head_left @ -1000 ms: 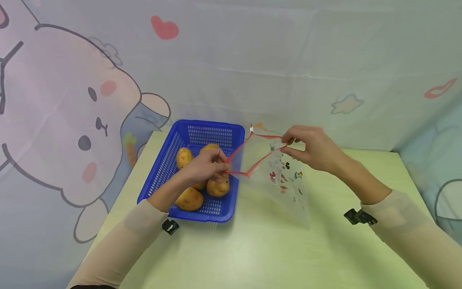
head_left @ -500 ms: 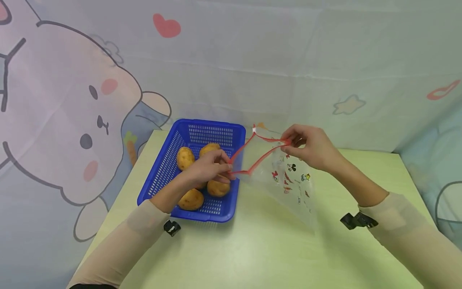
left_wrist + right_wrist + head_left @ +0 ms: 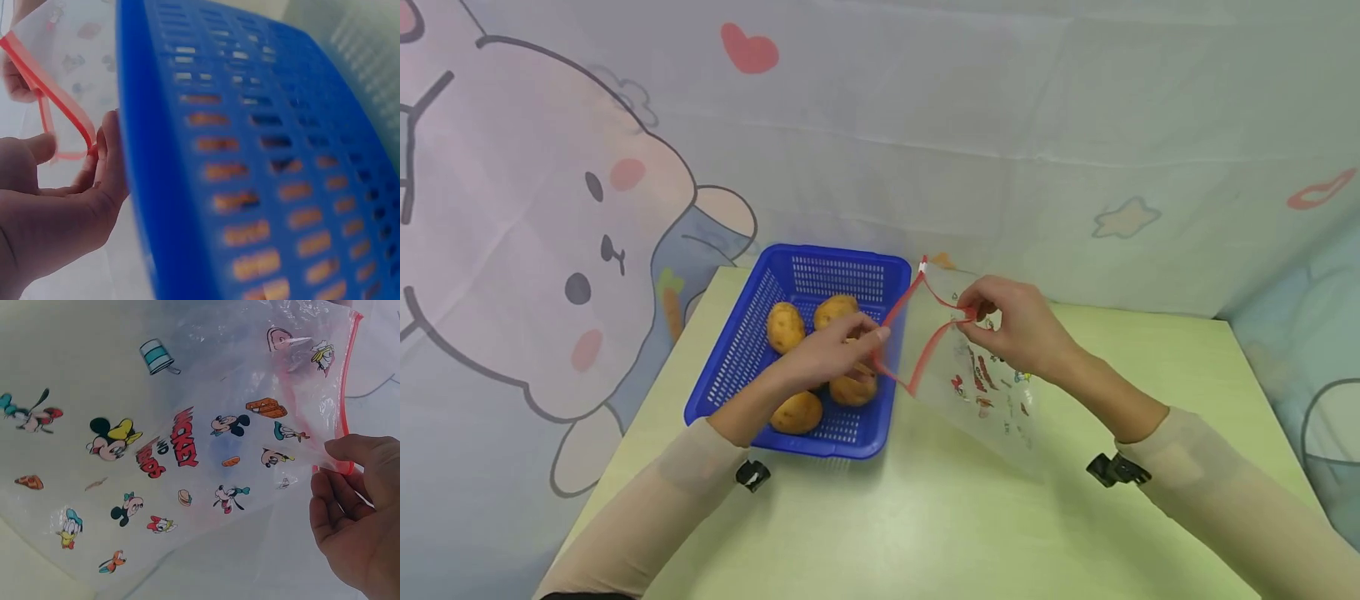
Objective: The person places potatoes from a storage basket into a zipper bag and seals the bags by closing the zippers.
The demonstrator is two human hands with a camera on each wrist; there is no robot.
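Note:
A clear zip bag (image 3: 977,392) with a red rim and cartoon prints hangs between the two hands, its mouth spread apart. My right hand (image 3: 1018,329) pinches the right part of the red rim between thumb and fingers, plainly seen in the right wrist view (image 3: 369,500). At the rim's left end is my left hand (image 3: 831,354). Its thumb stands apart from its fingers (image 3: 103,150), which touch the red strip in the left wrist view. Beneath this hand, several potatoes (image 3: 797,412) lie in a blue plastic basket (image 3: 880,433), some partly hidden by the hand.
The basket stands at the back left of a pale green table (image 3: 925,517), its right wall beside the bag. Behind the table hangs a pale cloth backdrop (image 3: 970,108) with cartoon prints.
My right hand has moved left and slightly down, bringing its side of the bag's rim closer to the left hand. The left hand has stayed nearly in place over the basket.

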